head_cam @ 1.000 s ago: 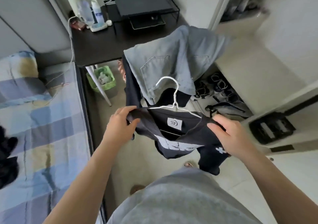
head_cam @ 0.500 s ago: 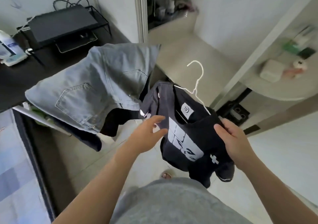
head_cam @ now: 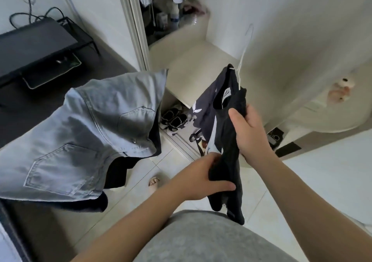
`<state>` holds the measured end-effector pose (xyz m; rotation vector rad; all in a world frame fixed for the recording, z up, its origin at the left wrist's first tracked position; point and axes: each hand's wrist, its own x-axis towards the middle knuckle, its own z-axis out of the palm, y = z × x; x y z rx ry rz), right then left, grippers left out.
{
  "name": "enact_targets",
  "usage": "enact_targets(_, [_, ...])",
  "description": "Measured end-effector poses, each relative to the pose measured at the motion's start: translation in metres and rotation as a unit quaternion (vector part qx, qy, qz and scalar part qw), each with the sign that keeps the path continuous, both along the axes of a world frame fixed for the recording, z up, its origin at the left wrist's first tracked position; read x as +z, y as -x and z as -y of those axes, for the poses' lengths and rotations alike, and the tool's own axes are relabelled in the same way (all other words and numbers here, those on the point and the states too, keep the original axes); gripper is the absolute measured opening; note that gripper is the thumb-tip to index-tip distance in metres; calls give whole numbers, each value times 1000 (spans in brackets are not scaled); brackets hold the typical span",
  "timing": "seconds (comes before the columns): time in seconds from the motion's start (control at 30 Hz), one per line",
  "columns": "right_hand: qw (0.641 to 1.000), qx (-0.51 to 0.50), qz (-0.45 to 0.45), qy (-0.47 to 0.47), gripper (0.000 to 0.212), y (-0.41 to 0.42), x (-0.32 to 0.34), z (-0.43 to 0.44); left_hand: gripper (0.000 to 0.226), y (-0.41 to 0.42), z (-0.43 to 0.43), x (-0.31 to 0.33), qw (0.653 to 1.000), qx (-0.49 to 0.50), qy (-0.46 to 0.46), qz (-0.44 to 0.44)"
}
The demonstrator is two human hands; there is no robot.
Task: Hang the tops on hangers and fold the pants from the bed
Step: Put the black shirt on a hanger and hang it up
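Note:
A black T-shirt [head_cam: 223, 133] with a white print hangs on a white wire hanger [head_cam: 244, 54], whose hook points up toward the open wardrobe. My right hand [head_cam: 249, 133] grips the shirt's shoulder just below the collar label. Lower down, my left hand [head_cam: 203, 176] holds a bunch of the shirt's dark fabric. The shirt is turned nearly edge-on to me. Light blue jeans [head_cam: 90, 133] lie draped over a chair back at the left, with dark clothing under them.
An open wardrobe [head_cam: 193, 64] stands ahead, with hanging clothes at the top and shoes [head_cam: 173, 119] at its bottom. A black desk [head_cam: 18, 108] with a monitor stand [head_cam: 34, 46] is at the left. Pale floor tiles [head_cam: 322, 181] lie below.
I have turned right toward the wardrobe; the bed has left view. The shirt on its hanger has swung edge-on and risen, and my left hand has dropped from the shoulder to the lower fabric.

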<state>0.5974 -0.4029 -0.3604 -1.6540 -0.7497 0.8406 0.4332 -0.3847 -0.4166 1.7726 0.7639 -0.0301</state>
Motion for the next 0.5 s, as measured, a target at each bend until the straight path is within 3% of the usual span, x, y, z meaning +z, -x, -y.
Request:
enact_targets(0.23, [991, -90, 8, -100, 12, 5, 35, -119, 75, -10, -124, 32, 991, -24, -131, 25])
enact_targets(0.3, [985, -107, 16, -130, 6, 5, 48, -151, 66, -12, -157, 39, 985, -6, -166, 46])
enact_targets(0.5, [966, -157, 43, -200, 14, -6, 114, -234, 41, -27, -246, 84, 967, 29, -232, 99])
